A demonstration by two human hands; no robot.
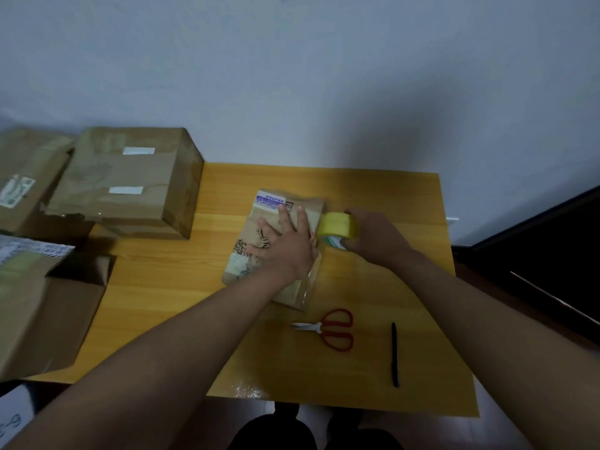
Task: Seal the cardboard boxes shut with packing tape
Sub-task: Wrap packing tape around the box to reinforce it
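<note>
A small flat cardboard box (246, 264) with printed labels lies in the middle of the yellow wooden table (406, 287). My left hand (285, 241) presses flat on its top, fingers spread. My right hand (376, 235) grips a yellow roll of packing tape (337, 225) at the box's right edge. A clear strip of tape runs along the box's right side down to its near end.
Red-handled scissors (331, 329) and a black pen (394, 354) lie near the table's front. A large taped box (130, 180) stands at the back left, beside another box (26, 180). An open box (42, 306) sits at the left front.
</note>
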